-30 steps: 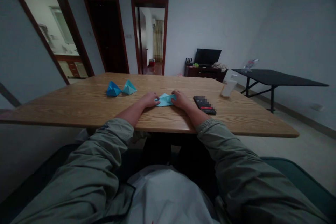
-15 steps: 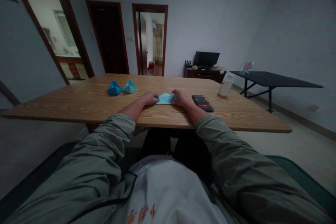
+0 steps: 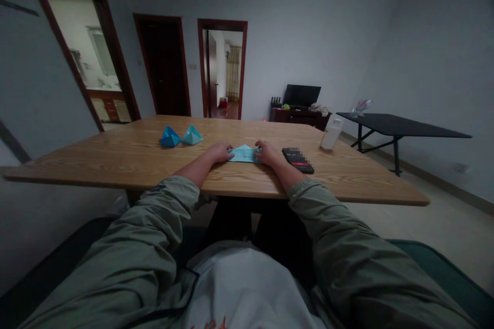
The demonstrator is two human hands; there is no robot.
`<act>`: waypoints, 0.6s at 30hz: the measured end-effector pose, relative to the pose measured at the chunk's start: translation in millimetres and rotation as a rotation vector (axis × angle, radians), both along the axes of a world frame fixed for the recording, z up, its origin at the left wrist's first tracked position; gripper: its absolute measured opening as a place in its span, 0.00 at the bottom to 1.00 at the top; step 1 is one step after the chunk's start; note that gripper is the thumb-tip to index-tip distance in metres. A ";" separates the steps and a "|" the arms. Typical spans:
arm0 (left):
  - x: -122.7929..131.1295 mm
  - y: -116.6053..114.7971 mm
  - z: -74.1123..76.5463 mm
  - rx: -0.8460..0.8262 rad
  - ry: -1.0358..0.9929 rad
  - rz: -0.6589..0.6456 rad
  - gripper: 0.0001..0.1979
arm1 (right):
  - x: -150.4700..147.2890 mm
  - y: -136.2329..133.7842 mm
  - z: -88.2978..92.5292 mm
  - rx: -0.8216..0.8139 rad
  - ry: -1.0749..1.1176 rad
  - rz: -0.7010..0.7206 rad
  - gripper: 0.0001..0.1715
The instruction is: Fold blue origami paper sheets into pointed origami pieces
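Observation:
A folded sheet of light blue origami paper (image 3: 244,153) lies flat on the wooden table (image 3: 127,164), pinched at its ends between my hands. My left hand (image 3: 219,152) holds its left end and my right hand (image 3: 268,153) its right end. Farther left stand two finished paper pyramid shapes, one darker blue (image 3: 170,137) and one teal (image 3: 192,135). Nearest my right hand lies a black phone-like device (image 3: 297,160) with a red stripe and a blurred face.
A translucent plastic bottle (image 3: 331,135) stands near the table's right side. Beyond the table are a low dark cabinet (image 3: 299,119) with a monitor (image 3: 302,96), a black folding table (image 3: 401,128) to the right, and several doorways behind.
My head has tilted up, so the whole scene sits lower in view. My hands remain on the paper, which keeps about the same place on the table.

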State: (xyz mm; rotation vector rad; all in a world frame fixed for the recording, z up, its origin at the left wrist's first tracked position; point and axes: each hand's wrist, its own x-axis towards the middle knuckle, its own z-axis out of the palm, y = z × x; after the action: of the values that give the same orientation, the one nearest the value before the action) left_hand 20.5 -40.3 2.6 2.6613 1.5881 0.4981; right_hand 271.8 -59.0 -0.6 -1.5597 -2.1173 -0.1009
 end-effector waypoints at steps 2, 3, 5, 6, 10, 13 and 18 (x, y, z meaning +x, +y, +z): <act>-0.1 -1.1 0.4 -0.004 -0.007 0.053 0.26 | -0.2 -3.0 0.8 -0.018 -0.015 -0.026 0.22; 0.0 -2.1 0.7 -0.004 -0.010 0.077 0.27 | -0.1 -5.1 1.1 -0.027 -0.020 -0.042 0.23; 0.1 -5.0 1.2 -0.008 -0.006 0.109 0.28 | 0.8 -9.7 1.4 -0.040 -0.032 -0.064 0.23; 0.1 -6.5 1.2 -0.011 -0.002 0.113 0.28 | 1.5 -11.7 1.2 -0.041 -0.036 -0.067 0.23; 1.1 -7.7 1.0 0.007 0.006 0.088 0.25 | 2.7 -13.4 2.1 -0.040 -0.022 -0.034 0.22; 5.0 -8.1 10.1 0.025 -0.054 0.096 0.23 | -3.3 -15.6 12.7 0.000 0.056 -0.027 0.22; -1.6 -79.7 36.3 -0.003 -0.716 -0.068 0.24 | -12.8 -89.6 29.5 0.113 0.637 0.183 0.17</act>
State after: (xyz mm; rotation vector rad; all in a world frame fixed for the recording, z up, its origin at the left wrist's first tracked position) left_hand 18.8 -120.0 38.9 2.1279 1.2539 1.2534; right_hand 259.0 -148.6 28.9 -1.1265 -1.6936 0.2968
